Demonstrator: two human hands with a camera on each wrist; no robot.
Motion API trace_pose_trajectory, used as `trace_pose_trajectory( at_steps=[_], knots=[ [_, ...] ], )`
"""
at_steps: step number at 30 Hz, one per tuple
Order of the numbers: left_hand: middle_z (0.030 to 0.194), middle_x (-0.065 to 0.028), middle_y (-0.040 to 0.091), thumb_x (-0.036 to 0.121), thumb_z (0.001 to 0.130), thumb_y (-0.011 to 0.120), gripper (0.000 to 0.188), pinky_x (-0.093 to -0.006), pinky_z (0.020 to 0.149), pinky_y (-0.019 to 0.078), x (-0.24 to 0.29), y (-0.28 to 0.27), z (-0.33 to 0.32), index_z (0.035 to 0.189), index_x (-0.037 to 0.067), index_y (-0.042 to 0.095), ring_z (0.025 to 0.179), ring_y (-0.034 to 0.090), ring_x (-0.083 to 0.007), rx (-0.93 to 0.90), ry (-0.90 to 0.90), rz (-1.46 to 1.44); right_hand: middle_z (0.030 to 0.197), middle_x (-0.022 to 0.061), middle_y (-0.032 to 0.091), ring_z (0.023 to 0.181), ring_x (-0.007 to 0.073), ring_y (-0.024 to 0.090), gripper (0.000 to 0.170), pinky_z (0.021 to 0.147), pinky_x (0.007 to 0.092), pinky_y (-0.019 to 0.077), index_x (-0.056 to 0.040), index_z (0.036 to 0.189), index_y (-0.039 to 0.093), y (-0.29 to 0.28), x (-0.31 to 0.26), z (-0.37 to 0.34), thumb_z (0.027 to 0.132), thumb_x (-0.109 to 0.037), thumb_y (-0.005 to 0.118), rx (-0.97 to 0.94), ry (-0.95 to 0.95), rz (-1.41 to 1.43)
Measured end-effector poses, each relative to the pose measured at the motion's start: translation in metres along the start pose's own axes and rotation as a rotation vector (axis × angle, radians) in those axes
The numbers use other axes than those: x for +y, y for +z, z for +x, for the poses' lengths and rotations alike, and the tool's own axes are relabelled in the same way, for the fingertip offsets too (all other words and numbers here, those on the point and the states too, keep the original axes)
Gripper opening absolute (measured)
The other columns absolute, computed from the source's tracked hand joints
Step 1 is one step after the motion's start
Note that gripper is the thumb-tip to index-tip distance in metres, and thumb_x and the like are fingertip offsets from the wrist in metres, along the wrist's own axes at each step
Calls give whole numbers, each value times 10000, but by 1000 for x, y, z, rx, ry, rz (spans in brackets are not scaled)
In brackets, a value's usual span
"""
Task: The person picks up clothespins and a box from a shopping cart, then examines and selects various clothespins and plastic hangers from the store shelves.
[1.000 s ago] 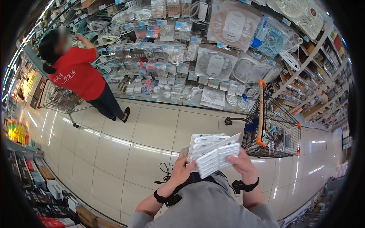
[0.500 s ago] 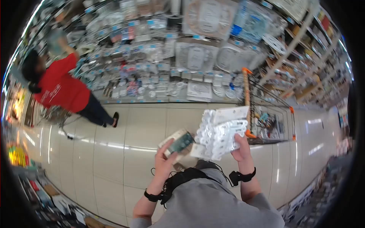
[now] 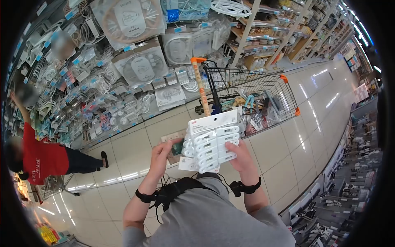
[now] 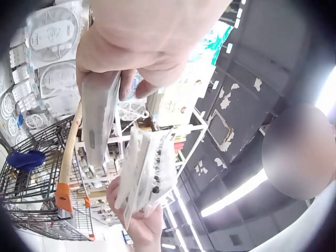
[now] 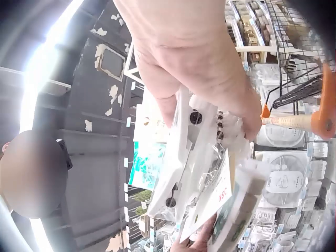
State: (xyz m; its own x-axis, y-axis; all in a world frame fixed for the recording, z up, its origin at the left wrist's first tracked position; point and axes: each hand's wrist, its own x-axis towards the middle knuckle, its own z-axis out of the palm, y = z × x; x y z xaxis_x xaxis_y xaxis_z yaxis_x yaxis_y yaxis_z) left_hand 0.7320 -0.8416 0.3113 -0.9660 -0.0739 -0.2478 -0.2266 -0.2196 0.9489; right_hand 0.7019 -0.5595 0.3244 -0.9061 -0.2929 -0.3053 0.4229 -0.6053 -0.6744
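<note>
My right hand grips packs of white plastic clips, thumb over the front one. They are in clear wrapping with a white header card. My left hand pinches a flat pack with a dark green label, which lies partly behind the clip packs in the head view. In the left wrist view this pack shows edge-on beneath the fingers, with the clip packs beyond. The right wrist view shows a white card with red letters between the clip packs and the flat pack.
A black wire shopping cart with an orange-ended handle stands ahead, several goods inside. Shelves of hanging packs line the far side. On the left, a person in a red shirt reaches toward the shelf. More goods hang at lower right.
The head view has swung right, toward the cart. The left hand moved off the clip packs, showing the green-labelled pack apart from them, then brought it back beside them. The right hand keeps its hold.
</note>
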Motion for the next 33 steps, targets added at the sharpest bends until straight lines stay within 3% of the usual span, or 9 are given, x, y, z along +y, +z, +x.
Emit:
trace_pose_trajectory(
  at_steps=[4,8,12,18,21,23,27,30,33],
  knots=[
    [944,-42,672,283,982,541,355,-279,815,445,-37,-7,7,1024,-36,690,892,558,-101,-47,-116,-12,1169,93,635,1034,173,627,449,890,324,515,11,1275,516,13,1,26,856,-16,675,-76,137,-185],
    [939,-23,630,155,926,533,243,-268,801,440,-23,-23,-1,991,-34,671,884,551,-110,39,-81,-74,1141,83,646,1021,149,625,459,864,294,509,12,1283,519,45,8,52,854,-18,682,-172,231,-225],
    [1025,-27,627,60,843,560,299,-275,877,443,-4,-72,-11,1116,-29,645,1003,570,-126,55,-68,-85,1155,79,641,1022,138,619,470,859,289,507,15,1298,509,72,40,82,861,-17,679,-326,323,-243],
    [1020,-46,670,134,910,614,288,-283,835,489,-9,-178,-6,1149,-25,637,938,609,-118,109,-113,-155,1191,77,622,1074,139,594,453,901,283,481,10,1311,492,143,112,132,889,-28,652,-340,429,-228],
    [1004,-55,678,119,918,605,264,-277,801,497,-20,-248,2,1131,-31,643,911,619,-117,195,-179,-260,1201,72,621,1078,137,593,455,909,287,480,1,1324,483,179,166,164,898,-29,640,-317,393,-354],
    [979,-69,685,104,923,599,231,-265,777,500,-35,-312,14,1098,-36,654,871,628,-116,344,-258,-330,1203,73,623,1075,131,594,432,912,290,479,-6,1312,495,201,204,195,904,-31,634,-162,245,-341],
    [951,-63,686,94,924,603,186,-260,759,499,-54,-415,30,1046,-28,670,853,627,-105,447,-192,-367,1193,73,623,1079,132,587,419,923,289,470,1,1294,499,223,281,280,906,-56,646,-23,193,-387],
    [963,-62,687,85,922,602,178,-261,761,498,-90,-482,41,1042,-27,671,846,625,-103,500,-197,-275,1196,79,614,1081,139,580,457,927,281,460,14,1297,491,220,352,360,893,-89,677,1,27,-671],
    [981,-65,688,75,916,604,177,-258,788,493,-122,-528,65,1043,-30,669,856,625,-110,578,-215,-250,1204,77,608,1087,130,562,455,929,273,445,14,1281,499,181,443,450,888,-113,692,-39,-40,-696]
  ],
)
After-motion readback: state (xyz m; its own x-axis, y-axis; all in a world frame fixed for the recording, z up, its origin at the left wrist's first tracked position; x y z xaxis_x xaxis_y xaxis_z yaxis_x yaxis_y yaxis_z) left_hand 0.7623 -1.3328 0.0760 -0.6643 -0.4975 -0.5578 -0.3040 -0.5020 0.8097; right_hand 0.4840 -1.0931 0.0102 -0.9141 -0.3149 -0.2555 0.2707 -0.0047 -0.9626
